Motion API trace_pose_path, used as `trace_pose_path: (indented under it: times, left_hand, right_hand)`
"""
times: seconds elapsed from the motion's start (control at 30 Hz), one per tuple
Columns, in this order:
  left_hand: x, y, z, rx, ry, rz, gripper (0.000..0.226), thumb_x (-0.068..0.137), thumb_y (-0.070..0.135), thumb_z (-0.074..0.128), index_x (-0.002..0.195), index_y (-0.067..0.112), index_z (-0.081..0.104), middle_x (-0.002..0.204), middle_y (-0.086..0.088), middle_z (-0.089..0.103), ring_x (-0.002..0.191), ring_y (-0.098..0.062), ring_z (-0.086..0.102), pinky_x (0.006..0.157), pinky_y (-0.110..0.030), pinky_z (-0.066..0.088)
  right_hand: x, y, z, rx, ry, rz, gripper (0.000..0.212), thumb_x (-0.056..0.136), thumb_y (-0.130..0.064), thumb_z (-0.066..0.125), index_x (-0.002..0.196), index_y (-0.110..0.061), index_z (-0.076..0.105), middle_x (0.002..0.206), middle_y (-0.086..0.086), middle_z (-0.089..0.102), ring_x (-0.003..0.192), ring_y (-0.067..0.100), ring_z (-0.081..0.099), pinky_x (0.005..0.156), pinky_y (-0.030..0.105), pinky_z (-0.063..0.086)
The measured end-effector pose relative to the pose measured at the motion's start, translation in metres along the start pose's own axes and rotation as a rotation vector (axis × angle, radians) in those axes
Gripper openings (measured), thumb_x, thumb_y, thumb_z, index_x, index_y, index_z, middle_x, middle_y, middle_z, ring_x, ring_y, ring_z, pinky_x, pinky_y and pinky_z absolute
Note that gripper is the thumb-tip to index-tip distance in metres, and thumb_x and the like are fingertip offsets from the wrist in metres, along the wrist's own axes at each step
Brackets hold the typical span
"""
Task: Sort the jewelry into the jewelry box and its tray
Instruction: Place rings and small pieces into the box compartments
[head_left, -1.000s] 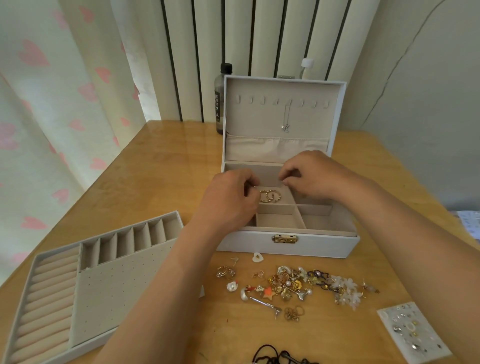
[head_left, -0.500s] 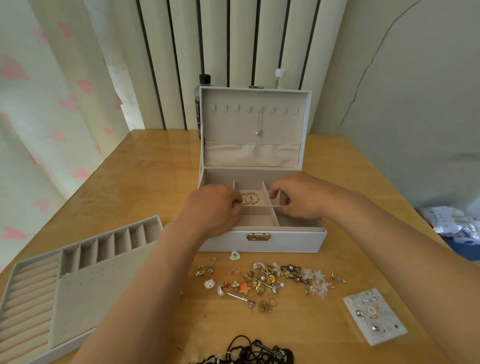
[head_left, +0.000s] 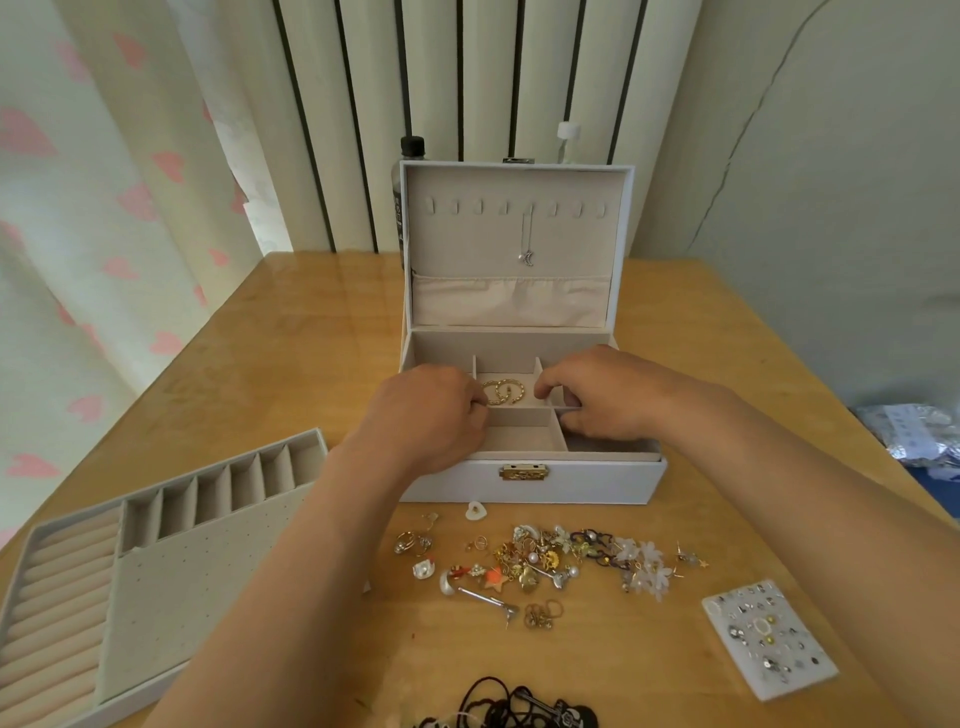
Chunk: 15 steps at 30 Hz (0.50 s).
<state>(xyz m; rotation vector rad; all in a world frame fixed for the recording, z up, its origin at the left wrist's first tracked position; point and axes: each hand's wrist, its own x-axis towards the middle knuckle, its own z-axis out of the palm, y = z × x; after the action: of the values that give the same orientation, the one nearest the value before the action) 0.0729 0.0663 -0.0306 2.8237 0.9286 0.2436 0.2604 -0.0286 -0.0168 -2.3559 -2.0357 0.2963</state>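
The white jewelry box (head_left: 597, 486) stands open mid-table, its lid upright with one necklace (head_left: 528, 244) hanging inside. Two gold hoop earrings (head_left: 506, 391) lie in its middle rear compartment. My left hand (head_left: 428, 418) hovers over the box's left side, curled fingertips pinching the left hoop's edge. My right hand (head_left: 602, 397) rests on the dividers to the right of the hoops, fingers loosely curled, nothing seen in it. A loose jewelry pile (head_left: 540, 561) lies in front of the box. The grey tray (head_left: 171, 587) sits at the left, its slots bare.
A white card of stud earrings (head_left: 769, 636) lies at the right front. Black hair ties (head_left: 511, 706) sit at the near edge. A dark bottle (head_left: 410, 156) and a white-capped bottle (head_left: 567, 132) stand behind the box. A curtain hangs at the left.
My hands have moved apart over the box; the right one slid to the right off the hoops, which now show fully. The view has shifted so the box sits lower.
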Motion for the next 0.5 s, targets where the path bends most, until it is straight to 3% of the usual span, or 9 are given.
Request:
trace_pose_path:
  times: [0.1,0.23,0.33,0.4,0.5]
  left_hand:
    - [-0.001,0.001,-0.001,0.003,-0.002,0.004,0.037,0.096,0.028,0.041,0.115,0.027,0.074,0.113,0.003,0.072,0.103,-0.023,0.063,0.085,-0.037,0.054]
    - [-0.001,0.000,-0.001,0.008,-0.010,0.006,0.037,0.097,0.029,0.041,0.115,0.028,0.073,0.114,0.004,0.072,0.103,-0.022,0.063,0.085,-0.038,0.054]
    - [0.000,-0.001,-0.001,0.009,-0.018,0.006,0.036,0.097,0.028,0.041,0.116,0.028,0.072,0.113,0.003,0.071,0.102,-0.022,0.062,0.085,-0.038,0.054]
    - [0.001,-0.001,0.000,0.001,-0.016,0.001,0.035,0.096,0.028,0.042,0.115,0.027,0.072,0.109,0.003,0.071,0.100,-0.022,0.062,0.084,-0.038,0.054]
    - [0.002,-0.002,0.002,-0.031,0.014,-0.009,0.030,0.095,0.025,0.045,0.107,0.022,0.073,0.099,0.000,0.072,0.093,-0.023,0.063,0.079,-0.039,0.055]
  right_hand:
    - [0.000,0.000,0.000,-0.003,0.004,-0.002,0.042,0.093,-0.020,0.065,0.134,-0.027,0.057,0.080,-0.020,0.037,0.087,0.009,0.043,0.062,0.021,0.031]
    - [-0.002,-0.001,0.001,-0.001,0.019,0.000,0.041,0.093,-0.020,0.065,0.134,-0.025,0.058,0.080,-0.021,0.038,0.086,0.008,0.043,0.059,0.017,0.030]
    - [-0.005,-0.002,0.000,0.003,0.003,0.019,0.043,0.093,-0.018,0.065,0.134,-0.028,0.057,0.104,-0.009,0.059,0.092,0.011,0.047,0.063,0.020,0.033]
    - [-0.010,-0.002,-0.002,0.014,0.012,0.029,0.045,0.094,-0.016,0.061,0.137,-0.030,0.055,0.126,-0.002,0.059,0.107,0.016,0.051,0.076,0.022,0.036]
    - [-0.028,0.000,-0.004,0.083,0.134,0.041,0.045,0.095,-0.011,0.054,0.138,-0.026,0.056,0.130,0.001,0.058,0.119,0.017,0.050,0.084,0.022,0.034]
